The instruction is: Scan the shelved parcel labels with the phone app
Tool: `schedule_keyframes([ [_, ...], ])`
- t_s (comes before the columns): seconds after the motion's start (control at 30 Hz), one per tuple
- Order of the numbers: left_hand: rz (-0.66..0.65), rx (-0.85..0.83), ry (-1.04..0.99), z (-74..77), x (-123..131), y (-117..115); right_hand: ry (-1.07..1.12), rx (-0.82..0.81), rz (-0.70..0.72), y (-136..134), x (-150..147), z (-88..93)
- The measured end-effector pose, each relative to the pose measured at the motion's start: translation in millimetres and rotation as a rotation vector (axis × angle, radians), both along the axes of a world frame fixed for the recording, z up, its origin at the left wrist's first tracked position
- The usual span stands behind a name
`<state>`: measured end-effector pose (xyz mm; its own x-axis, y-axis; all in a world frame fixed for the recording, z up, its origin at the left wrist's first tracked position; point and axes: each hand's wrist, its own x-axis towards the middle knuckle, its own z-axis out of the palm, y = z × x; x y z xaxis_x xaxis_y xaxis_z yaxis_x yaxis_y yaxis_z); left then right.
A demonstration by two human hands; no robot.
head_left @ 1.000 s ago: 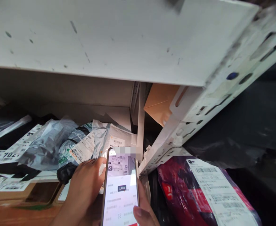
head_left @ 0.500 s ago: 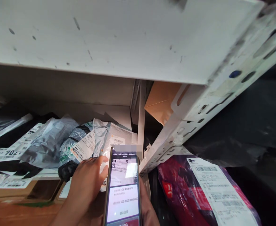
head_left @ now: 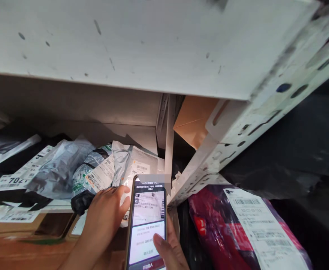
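My right hand [head_left: 173, 250] holds a smartphone [head_left: 147, 221] upright at the bottom centre, with the thumb lying on the lower part of its lit screen. The screen shows a scanned label and a number panel. My left hand [head_left: 104, 217] reaches onto the lower shelf just left of the phone. Its thumb and curled fingers grip the front of a pale grey mailer [head_left: 138, 165] with a barcode label. The fingertips are hidden behind the hand.
A white metal shelf board [head_left: 142, 45] hangs close overhead, and its perforated upright [head_left: 226, 146] slants down to the right. Several grey and black labelled mailers [head_left: 57, 172] fill the lower shelf on the left. A red parcel [head_left: 237, 228] lies at the lower right, a brown envelope [head_left: 192, 120] behind the post.
The phone screen went from a white result page to a scan view with a number panel. My right thumb slid up onto the screen. My left hand stayed on the mailer.
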<state>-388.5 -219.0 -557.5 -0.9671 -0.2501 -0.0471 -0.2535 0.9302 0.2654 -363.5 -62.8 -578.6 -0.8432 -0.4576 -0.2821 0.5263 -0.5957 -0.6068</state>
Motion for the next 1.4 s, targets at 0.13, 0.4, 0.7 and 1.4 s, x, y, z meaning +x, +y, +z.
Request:
schedule_keyframes([
  [0.13, -0.015, 0.006, 0.026, -1.9, 1.1, 0.0, -0.002, 0.069, -0.017, 0.2, -2.2, -6.9],
  [0.4, -0.027, 0.028, 0.016, 2.0, 2.4, 0.4, 0.13, 0.052, 0.079, 5.9, -0.3, -14.3],
  [0.7, -0.059, 0.006, 0.02, -4.4, 4.0, -2.4, 0.127, 0.017, 0.082, 3.0, 4.7, -6.1],
  [1.4, -0.041, -0.019, -0.032, 6.9, 3.1, 2.0, 0.197, 0.021, 0.111, 3.0, 4.5, 0.6],
])
